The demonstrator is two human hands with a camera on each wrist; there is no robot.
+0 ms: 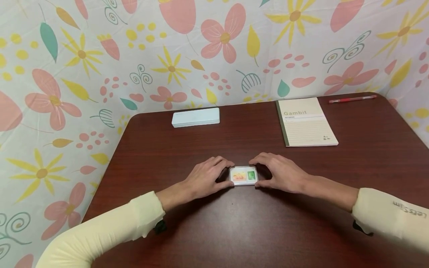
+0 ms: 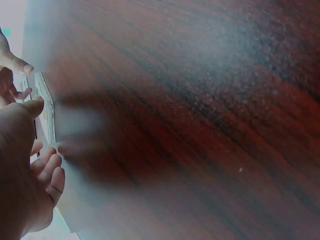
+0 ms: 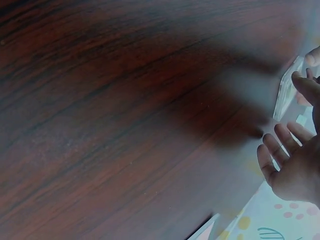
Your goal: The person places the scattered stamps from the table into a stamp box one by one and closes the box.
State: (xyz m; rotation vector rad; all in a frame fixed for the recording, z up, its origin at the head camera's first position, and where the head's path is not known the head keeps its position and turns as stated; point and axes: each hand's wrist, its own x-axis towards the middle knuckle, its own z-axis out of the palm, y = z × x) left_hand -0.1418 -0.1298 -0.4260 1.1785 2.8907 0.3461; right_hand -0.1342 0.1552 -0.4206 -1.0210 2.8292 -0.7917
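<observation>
A small flat rectangular clear case (image 1: 243, 182) lies on the dark wood table, with an orange picture and a green picture showing through its top. At its left end my left hand (image 1: 207, 176) holds the corners, thumb at the near edge and fingers at the far edge. My right hand (image 1: 285, 173) holds the right end the same way. The left wrist view shows the case (image 2: 46, 107) edge-on beside the left hand (image 2: 22, 150). In the right wrist view the case (image 3: 287, 90) appears edge-on near the right hand (image 3: 295, 165).
A pale blue oblong box (image 1: 196, 117) sits at the table's back left. Back right lie a cream notebook (image 1: 306, 123) marked "Gambit" and a red pen (image 1: 352, 99). A floral-patterned cloth (image 1: 201, 48) hangs behind the table (image 1: 214, 230).
</observation>
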